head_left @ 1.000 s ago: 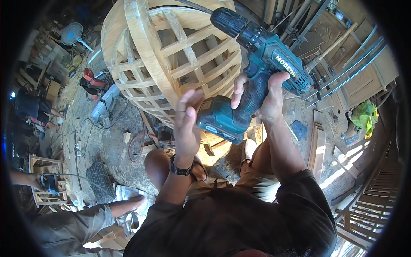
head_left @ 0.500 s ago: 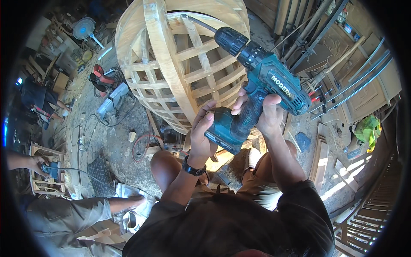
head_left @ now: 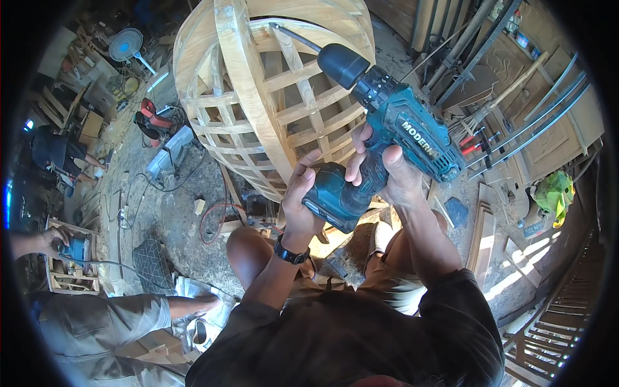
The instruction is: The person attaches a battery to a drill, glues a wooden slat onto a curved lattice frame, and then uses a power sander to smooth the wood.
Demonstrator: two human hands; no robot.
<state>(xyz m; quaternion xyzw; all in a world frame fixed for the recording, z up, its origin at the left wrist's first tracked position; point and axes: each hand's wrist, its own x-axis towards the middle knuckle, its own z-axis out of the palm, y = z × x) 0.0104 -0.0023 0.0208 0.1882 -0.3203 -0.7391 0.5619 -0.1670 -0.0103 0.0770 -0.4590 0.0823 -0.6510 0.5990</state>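
Observation:
A teal and black cordless drill (head_left: 412, 129) is raised in front of me, tilted with its long bit (head_left: 298, 39) toward the upper left. My right hand (head_left: 403, 179) is closed round its handle, fingers at the trigger side. Against the battery block at the handle's base, my left hand (head_left: 300, 208) is wrapped, steadying it. The chuck (head_left: 343, 66) looks smooth and smeared, as if turning. Behind the drill stands a rounded wooden lattice frame (head_left: 240, 84) of crossed slats with a broad middle rib. In this view the bit overlaps the frame; I cannot tell whether they touch.
To the left, a co-worker's hand (head_left: 55, 240) holds a blue power tool (head_left: 78, 250) over a small wooden frame. A red and grey saw (head_left: 155, 116) and cables lie on the floor. Metal bars (head_left: 548, 122) and carved panels (head_left: 567, 135) lean at the right, near a green bag (head_left: 553, 197).
The drill has shifted slightly left and down in my hands. Its chuck, ridged and sharp before, now looks smooth. The co-worker's hand and blue tool have moved a little.

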